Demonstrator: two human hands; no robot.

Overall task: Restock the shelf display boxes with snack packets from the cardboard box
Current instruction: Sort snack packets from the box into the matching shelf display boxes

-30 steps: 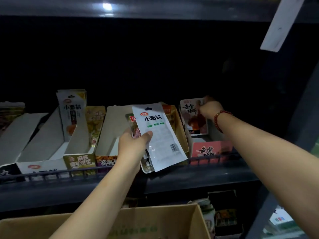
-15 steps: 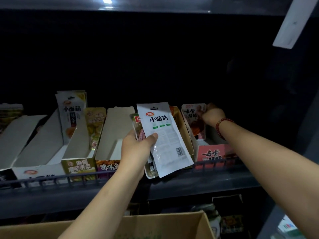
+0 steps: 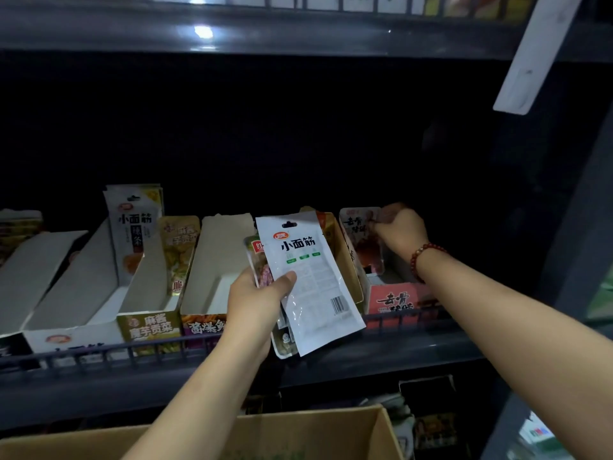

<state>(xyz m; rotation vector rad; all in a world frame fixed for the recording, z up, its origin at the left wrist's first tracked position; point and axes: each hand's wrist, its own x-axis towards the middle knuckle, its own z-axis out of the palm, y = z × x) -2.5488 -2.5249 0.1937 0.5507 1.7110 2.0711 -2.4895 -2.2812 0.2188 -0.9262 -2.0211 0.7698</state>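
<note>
Snack packets [image 3: 306, 287] gripped in left hand [image 3: 255, 303], right hand [image 3: 399, 229] pinching red packet [image 3: 361, 237] in display box [image 3: 393, 298].

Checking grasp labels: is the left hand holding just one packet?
No: the left hand grips the white packet with at least one more packet stacked behind it.

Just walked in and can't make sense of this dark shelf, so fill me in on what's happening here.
A person is restocking snack packets. The left hand holds a small stack fronted by a white packet before the shelf rail. The right hand reaches into the red display box on the right, fingers at a red-and-white packet standing in it. The cardboard box sits open below.
</note>
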